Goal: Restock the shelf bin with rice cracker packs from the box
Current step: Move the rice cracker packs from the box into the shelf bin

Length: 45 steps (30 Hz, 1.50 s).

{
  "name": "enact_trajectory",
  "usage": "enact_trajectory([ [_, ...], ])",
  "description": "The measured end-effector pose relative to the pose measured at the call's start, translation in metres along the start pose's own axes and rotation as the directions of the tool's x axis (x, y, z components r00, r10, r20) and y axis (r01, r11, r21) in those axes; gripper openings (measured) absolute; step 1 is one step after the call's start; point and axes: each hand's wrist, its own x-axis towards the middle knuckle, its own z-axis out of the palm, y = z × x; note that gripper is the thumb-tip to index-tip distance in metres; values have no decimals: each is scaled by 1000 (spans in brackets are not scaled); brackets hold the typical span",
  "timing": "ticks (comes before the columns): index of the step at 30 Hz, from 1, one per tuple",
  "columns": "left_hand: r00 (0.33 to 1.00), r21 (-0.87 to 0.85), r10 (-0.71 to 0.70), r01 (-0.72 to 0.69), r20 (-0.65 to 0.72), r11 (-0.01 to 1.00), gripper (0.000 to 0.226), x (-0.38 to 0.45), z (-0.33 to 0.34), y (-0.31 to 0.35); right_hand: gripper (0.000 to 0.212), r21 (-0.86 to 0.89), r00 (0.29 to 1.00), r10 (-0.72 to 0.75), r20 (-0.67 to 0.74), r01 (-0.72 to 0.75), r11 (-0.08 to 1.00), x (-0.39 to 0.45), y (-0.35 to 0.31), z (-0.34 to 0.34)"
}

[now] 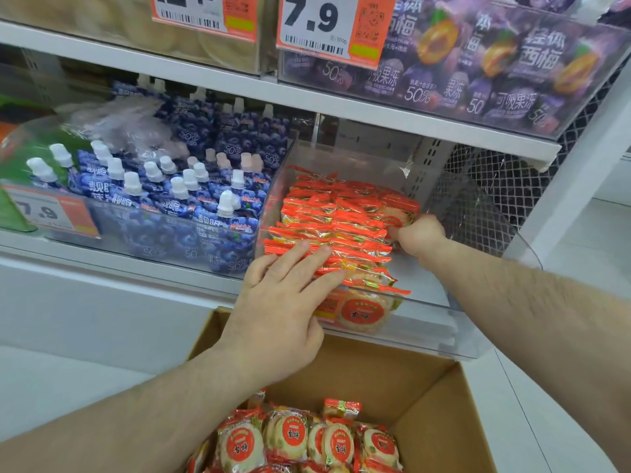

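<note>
The clear shelf bin (426, 298) is partly filled with rice cracker packs (341, 227). The left hand (283, 302) presses the row with spread fingers; the right hand (421, 233) pinches a far pack. Many remain in the box (444, 404).

Upper shelf price tag (316, 25): "7.9". Tag to its left (205, 11) cut off, "12." partly readable. Lower-left price tag (51, 213): "7.9". Purple jelly packs (478, 83): "50%", "可吸果冻". Blue spout pouches (191, 206): "50%". Rice cracker packs in the box (290, 435): "香饼".
</note>
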Motion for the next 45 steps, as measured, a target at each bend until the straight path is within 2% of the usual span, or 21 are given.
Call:
enact_trajectory([
  [6, 1000, -2, -9, 9, 9, 1000, 62, 1, -1, 2, 33, 154, 993, 58, 101, -73, 985, 4, 2, -2],
  [9, 1000, -9, -6, 6, 18, 1000, 61, 1, 0, 2, 21, 238, 984, 81, 157, -117, 964, -1, -5, -3],
  [13, 1000, -7, 0, 0, 29, 1000, 59, 1, -1, 1, 32, 291, 967, 135, 215, -195, 937, -4, -4, -8],
  [17, 999, -16, 0, 1, 36, 1000, 62, 1, -5, 3, 38, 213, 975, 144, 168, -179, 961, -13, -3, -23],
  [23, 1000, -22, -10, 11, 15, 1000, 66, -2, -11, 7, 24, 134, 982, 127, 139, -146, 980, -49, -19, -41],
  [25, 999, -78, 12, -15, -48, 997, 61, -3, -16, 10, 26, 80, 995, 95, 42, -98, 992, -69, -27, -46],
  [27, 987, -120, 77, -95, -144, 988, 55, -4, -21, 12, 34, -24, 992, -47, -119, 44, 999, -93, -34, -48],
  [28, 976, -128, 124, -148, -179, 981, 51, -4, -24, 13, 36, -68, 963, -173, -206, 162, 984, -109, -37, -48],
  [29, 967, -137, 170, -198, -190, 971, 47, -5, -25, 12, 31, -105, 892, -347, -289, 331, 938, -127, -39, -47],
  [30, 963, -150, 211, -237, -171, 960, 41, -7, -26, 10, 24, -143, 757, -545, -361, 532, 834, -146, -39, -46],
  [32, 965, -186, 261, -261, -26, 947, 34, -11, -26, 6, 11, -223, 410, -821, -397, 825, 520, -179, -32, -40],
  [33, 960, -196, 261, -238, 100, 951, 33, -15, -25, 6, 8, -226, 297, -884, -361, 892, 392, -193, -24, -33],
  [34, 940, -194, 236, -191, 246, 962, 32, -20, -22, 5, 9, -204, 259, -916, -306, 922, 329, -206, -14, -24],
  [36, 830, -153, 136, -62, 541, 986, 33, -31, -11, 1, 11, -127, 309, -937, -160, 935, 330, -220, 13, 0],
  [38, 651, -55, 40, 3, 758, 998, 39, -40, -1, -5, 15, -96, 435, -899, 55, 899, 428, -224, 43, 28],
  [40, 519, 12, -15, 10, 855, 1000, 39, -45, 6, -11, 18, -154, 568, -746, 347, 819, 553, -219, 73, 58],
  [42, 451, 19, -49, 71, 891, 997, 36, -47, 11, -17, 11, -263, 645, -494, 583, 725, 636, -216, 97, 89],
  [44, 425, 9, -68, 140, 902, 990, 37, -48, 14, -23, 8, -337, 690, -248, 679, 594, 731, -219, 115, 121],
  [45, 411, 6, -77, 173, 908, 985, 38, -48, 15, -25, 14, -374, 700, -148, 699, 534, 759, -224, 119, 136],
])
